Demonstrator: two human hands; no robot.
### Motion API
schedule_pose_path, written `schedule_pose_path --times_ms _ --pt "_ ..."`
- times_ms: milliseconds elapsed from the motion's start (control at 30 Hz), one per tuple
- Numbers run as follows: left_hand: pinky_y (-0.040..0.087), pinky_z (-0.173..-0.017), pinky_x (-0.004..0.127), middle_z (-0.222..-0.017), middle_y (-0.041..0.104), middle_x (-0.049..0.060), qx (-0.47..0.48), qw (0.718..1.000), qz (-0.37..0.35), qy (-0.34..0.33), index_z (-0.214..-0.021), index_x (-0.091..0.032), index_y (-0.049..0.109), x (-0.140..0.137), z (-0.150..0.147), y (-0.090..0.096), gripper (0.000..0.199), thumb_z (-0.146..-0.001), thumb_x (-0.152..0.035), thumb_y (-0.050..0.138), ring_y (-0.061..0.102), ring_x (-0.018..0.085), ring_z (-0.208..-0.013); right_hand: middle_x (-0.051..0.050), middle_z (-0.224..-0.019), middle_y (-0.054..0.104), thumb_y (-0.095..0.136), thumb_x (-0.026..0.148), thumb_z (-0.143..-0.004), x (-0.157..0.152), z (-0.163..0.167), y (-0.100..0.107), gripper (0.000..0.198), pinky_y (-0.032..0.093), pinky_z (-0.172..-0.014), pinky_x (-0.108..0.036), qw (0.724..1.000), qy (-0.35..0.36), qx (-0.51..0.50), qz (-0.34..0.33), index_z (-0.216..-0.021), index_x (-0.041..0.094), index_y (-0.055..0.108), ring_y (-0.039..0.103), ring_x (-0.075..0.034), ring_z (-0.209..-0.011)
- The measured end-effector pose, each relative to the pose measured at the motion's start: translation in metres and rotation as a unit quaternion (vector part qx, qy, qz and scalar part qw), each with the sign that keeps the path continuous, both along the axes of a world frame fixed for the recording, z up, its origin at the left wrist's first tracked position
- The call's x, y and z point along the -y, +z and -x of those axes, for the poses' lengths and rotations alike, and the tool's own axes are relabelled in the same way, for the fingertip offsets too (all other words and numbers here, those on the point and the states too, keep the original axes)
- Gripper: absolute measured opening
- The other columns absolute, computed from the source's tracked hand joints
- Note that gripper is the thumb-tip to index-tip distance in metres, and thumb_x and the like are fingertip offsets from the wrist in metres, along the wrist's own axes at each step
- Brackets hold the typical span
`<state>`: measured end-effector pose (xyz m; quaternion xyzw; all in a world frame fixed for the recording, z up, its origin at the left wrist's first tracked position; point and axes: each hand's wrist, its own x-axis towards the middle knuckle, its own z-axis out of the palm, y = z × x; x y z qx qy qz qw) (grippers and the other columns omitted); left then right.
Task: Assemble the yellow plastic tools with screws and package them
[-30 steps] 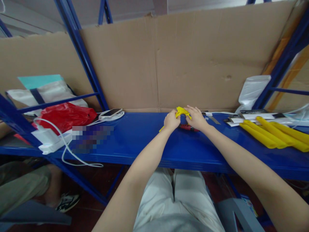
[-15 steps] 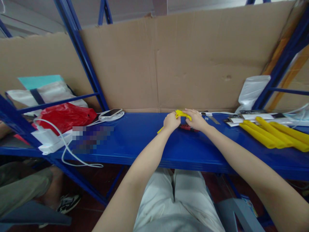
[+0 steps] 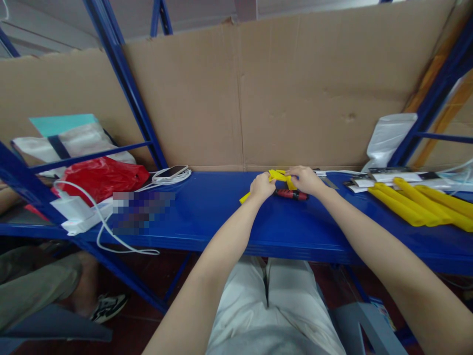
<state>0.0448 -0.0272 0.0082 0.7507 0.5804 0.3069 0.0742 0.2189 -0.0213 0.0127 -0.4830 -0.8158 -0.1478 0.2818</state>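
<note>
Both of my hands meet at the back of the blue shelf [image 3: 207, 217] on a folded yellow strip [image 3: 278, 176]. My left hand [image 3: 261, 187] pinches its left part, and an end of the strip sticks out below the fist toward me. My right hand [image 3: 306, 180] grips the right part with the fingers curled over it. A red-handled tool [image 3: 291, 195] lies on the shelf just under my right hand, touching neither hand as far as I can tell.
Several yellow rolls [image 3: 417, 204] lie at the right beside flat packets [image 3: 391, 177] and a white bag [image 3: 388, 140]. At the left sit a phone [image 3: 170, 172], a white charger with cable [image 3: 77, 219] and a red bag [image 3: 101, 177]. Cardboard [image 3: 288, 93] backs the shelf. Another person's leg [image 3: 40, 286] is at lower left.
My hands have shifted slightly back and apart along the yellow strip, which now looks more folded between them. The red-handled tool shows more fully under my right hand.
</note>
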Motion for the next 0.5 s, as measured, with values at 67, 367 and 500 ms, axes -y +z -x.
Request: schedule_pose_path --times_ms 67,367,500 --pt "0.044 -0.085 0.029 -0.11 0.065 0.011 0.001 1.0 0.0 0.003 -0.106 -0.018 0.062 -0.001 0.0 0.0 0.027 -0.084 -0.031 0.053 0.059 0.022 -0.104 -0.009 -0.101 0.069 0.04 0.01 -0.075 0.002 -0.012 0.008 0.034 0.043 -0.094 -0.035 0.998 -0.053 -0.021 0.003 -0.088 0.014 0.072 0.061 -0.021 -0.101" --pt "0.045 -0.083 0.029 -0.108 0.065 0.011 -0.01 1.0 0.001 -0.008 -0.106 -0.018 0.063 0.0 -0.002 0.001 0.029 -0.083 -0.032 0.053 0.06 0.022 -0.101 -0.021 -0.109 0.063 0.04 0.018 -0.082 0.028 -0.08 0.032 0.038 0.042 -0.079 -0.033 0.904 -0.38 -0.181 0.07 -0.108 0.007 0.065 0.058 -0.028 -0.101" --pt "0.045 -0.083 0.029 -0.109 0.065 0.011 -0.01 1.0 -0.006 -0.014 -0.106 -0.017 0.063 0.001 -0.002 0.001 0.029 -0.083 -0.031 0.053 0.06 0.022 -0.102 -0.028 -0.095 0.064 0.053 0.021 -0.075 0.013 -0.099 0.01 0.027 0.044 -0.072 -0.036 0.897 -0.378 -0.115 0.2 -0.087 0.003 0.07 0.06 -0.035 -0.094"
